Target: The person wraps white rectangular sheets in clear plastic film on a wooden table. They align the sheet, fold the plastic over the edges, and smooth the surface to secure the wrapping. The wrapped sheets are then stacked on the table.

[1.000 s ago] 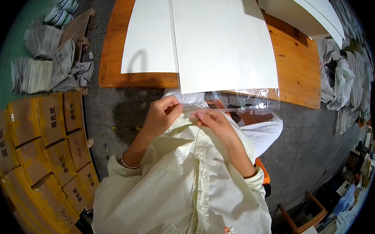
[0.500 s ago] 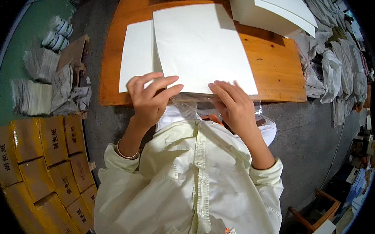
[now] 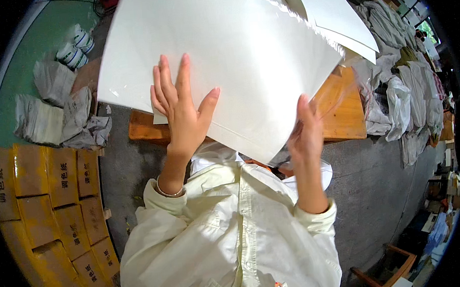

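Observation:
A large white paper pack (image 3: 226,51) in a clear plastic sleeve is raised and turned at an angle above the table, close to me. Its near corner points toward my body, and light glints along its far right edge. My left hand (image 3: 179,107) lies flat on its upper face with the fingers spread. At the right edge, my right hand (image 3: 306,130) holds the pack, thumb uppermost; this hand is blurred and its fingers are partly hidden. Loose clear film (image 3: 336,100) shows beyond the right hand. Under the pack, a bit of another white sheet (image 3: 160,118) peeks out at the left.
The wooden table (image 3: 344,105) is mostly covered by the pack. More white sheets (image 3: 337,21) are stacked at the far right. Taped cartons (image 3: 35,213) and wrapped bundles (image 3: 39,121) stand on the left. Bagged grey piles (image 3: 407,94) line the right side, with a wooden frame (image 3: 384,270) below.
The white pack has come up off the table and turned, its near corner now closer to me. My left hand has moved onto its face; my right hand has shifted to its right edge.

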The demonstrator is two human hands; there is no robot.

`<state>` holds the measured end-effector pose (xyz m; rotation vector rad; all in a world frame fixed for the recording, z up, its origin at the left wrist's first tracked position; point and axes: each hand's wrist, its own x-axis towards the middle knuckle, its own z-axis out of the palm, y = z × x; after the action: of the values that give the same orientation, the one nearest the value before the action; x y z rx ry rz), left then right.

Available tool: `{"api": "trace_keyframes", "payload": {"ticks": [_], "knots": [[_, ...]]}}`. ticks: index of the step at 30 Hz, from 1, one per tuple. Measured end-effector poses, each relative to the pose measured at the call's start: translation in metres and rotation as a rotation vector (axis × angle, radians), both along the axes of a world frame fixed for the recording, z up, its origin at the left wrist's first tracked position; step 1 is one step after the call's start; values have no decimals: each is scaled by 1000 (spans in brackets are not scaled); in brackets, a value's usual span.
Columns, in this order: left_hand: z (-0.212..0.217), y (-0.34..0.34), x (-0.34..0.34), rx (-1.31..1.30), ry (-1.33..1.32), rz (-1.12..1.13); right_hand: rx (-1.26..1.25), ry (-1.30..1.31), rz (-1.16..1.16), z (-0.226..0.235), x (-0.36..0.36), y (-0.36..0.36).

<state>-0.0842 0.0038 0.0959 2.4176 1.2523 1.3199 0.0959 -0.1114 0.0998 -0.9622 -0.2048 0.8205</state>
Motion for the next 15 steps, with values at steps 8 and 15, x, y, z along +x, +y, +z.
{"api": "trace_keyframes", "payload": {"ticks": [8, 15], "knots": [[-67, -9, -45, -151, -165, -131, -90, 550, 54, -98, -62, -44], [-110, -67, -80, -1391, -615, -222, -28, 375, 423, -78, -34, -31]]}}
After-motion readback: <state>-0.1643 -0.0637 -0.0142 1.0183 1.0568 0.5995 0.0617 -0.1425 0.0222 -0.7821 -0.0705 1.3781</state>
